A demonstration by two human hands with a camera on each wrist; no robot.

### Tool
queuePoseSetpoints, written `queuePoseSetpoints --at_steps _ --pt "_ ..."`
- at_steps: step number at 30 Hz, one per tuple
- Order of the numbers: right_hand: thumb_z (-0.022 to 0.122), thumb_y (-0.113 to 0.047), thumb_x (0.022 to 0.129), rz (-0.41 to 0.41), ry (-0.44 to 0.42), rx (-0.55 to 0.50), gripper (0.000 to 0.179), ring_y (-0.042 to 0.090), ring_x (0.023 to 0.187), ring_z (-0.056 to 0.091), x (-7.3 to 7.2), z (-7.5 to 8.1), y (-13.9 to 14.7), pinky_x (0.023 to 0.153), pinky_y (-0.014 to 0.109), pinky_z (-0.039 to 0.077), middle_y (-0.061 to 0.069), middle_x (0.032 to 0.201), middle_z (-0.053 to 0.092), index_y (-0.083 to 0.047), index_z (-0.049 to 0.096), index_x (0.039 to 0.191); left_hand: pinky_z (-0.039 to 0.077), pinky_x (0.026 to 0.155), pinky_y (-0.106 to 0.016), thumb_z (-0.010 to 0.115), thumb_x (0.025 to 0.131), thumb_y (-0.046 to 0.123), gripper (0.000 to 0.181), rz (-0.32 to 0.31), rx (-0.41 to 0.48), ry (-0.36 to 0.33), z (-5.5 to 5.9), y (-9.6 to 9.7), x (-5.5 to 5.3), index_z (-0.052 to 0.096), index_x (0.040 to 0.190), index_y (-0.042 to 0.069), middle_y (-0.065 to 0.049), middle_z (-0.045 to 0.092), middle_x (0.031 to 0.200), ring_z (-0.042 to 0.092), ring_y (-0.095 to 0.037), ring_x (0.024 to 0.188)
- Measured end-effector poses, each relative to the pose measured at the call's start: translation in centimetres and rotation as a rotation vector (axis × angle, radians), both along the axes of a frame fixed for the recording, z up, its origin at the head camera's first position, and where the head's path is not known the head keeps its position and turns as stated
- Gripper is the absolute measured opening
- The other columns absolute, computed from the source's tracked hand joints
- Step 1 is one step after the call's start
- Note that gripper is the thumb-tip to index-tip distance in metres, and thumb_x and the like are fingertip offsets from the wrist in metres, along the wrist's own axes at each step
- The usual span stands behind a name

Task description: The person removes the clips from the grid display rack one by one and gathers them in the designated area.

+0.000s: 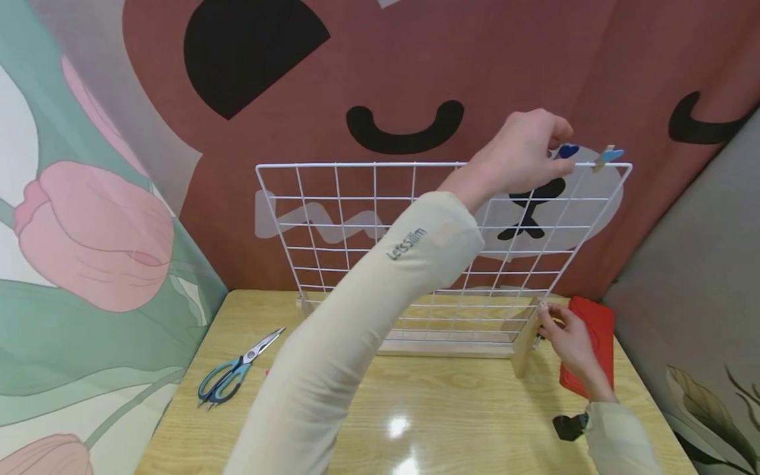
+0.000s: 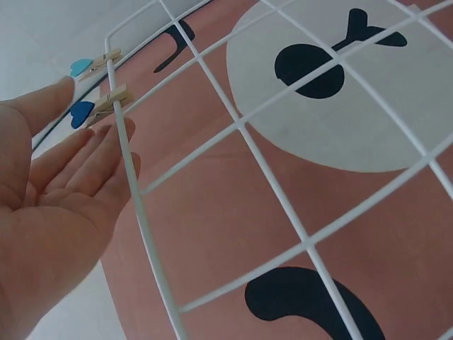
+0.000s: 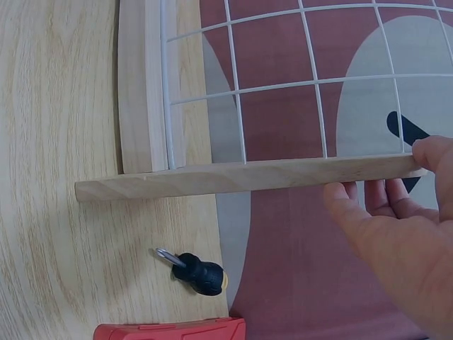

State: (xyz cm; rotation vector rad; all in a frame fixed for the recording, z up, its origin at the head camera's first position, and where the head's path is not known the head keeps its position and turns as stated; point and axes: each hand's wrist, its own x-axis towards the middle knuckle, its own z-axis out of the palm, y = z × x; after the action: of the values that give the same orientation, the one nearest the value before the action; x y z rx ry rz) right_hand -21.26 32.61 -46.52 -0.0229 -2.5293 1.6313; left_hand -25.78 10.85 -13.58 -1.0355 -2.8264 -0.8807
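A white wire grid [image 1: 374,197] stands in a wooden base [image 1: 445,351]. Two small wooden clothespins are clipped to its top wire near the right corner: one with a dark blue heart [image 2: 82,114], the other with a light blue heart [image 2: 81,67]. My left hand [image 1: 522,152] is at the dark blue one, thumb and fingers spread apart around its heart; in the left wrist view a gap shows between them [image 2: 64,170]. Lower down, my right hand [image 1: 570,340] pinches the upper end of the wooden side post [image 3: 248,177] between thumb and fingers.
Scissors with blue-black handles [image 1: 231,376] lie at the table's left. A stubby screwdriver [image 3: 202,276] lies beside the post, near a red case [image 1: 600,343] at the right. Behind the grid hangs a printed curtain [image 1: 332,138]. A black device [image 1: 570,427] sits at the right wrist.
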Motion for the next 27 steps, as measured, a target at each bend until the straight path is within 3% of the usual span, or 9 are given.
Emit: queuePoseSetpoints --at_steps 4,12,23,27 --pt "0.045 -0.028 0.103 0.004 0.001 0.001 0.047 -0.014 0.09 0.051 0.09 -0.07 -0.06 0.078 0.016 0.051 0.026 0.121 0.048 0.014 0.043 0.124 0.042 0.078 -0.007 0.065 0.092 0.027 0.041 -0.01 0.033 -0.015 -0.16 0.25 -0.09 0.058 0.131 0.016 0.006 0.06 0.12 0.054 -0.003 0.099" --pt "0.045 -0.026 0.103 -0.001 -0.002 -0.003 0.046 -0.012 0.09 0.052 0.04 -0.26 -0.35 0.077 0.014 0.051 0.024 0.117 0.05 0.014 0.043 0.125 0.042 0.076 -0.007 0.061 0.095 0.023 0.028 0.041 0.077 -0.014 -0.41 0.31 -0.55 0.064 0.122 0.017 0.008 0.063 0.113 0.056 -0.002 0.098" --pt "0.043 -0.028 0.103 0.002 -0.006 0.002 0.047 -0.011 0.091 0.052 0.15 -0.1 -0.41 0.077 0.013 0.05 0.028 0.12 0.048 0.013 0.043 0.125 0.041 0.072 -0.01 0.06 0.096 0.025 0.02 0.069 0.065 0.063 -0.29 0.46 -0.88 0.072 0.11 0.018 0.01 0.066 0.1 0.056 -0.002 0.089" --pt "0.043 -0.028 0.103 0.002 -0.003 -0.001 0.048 -0.012 0.09 0.051 0.23 -0.14 -0.39 0.076 0.012 0.049 0.029 0.121 0.048 0.014 0.043 0.126 0.041 0.072 -0.011 0.059 0.096 0.023 0.019 0.092 0.072 0.059 -0.35 0.57 -0.72 0.072 0.109 0.018 0.01 0.065 0.099 0.056 -0.003 0.087"
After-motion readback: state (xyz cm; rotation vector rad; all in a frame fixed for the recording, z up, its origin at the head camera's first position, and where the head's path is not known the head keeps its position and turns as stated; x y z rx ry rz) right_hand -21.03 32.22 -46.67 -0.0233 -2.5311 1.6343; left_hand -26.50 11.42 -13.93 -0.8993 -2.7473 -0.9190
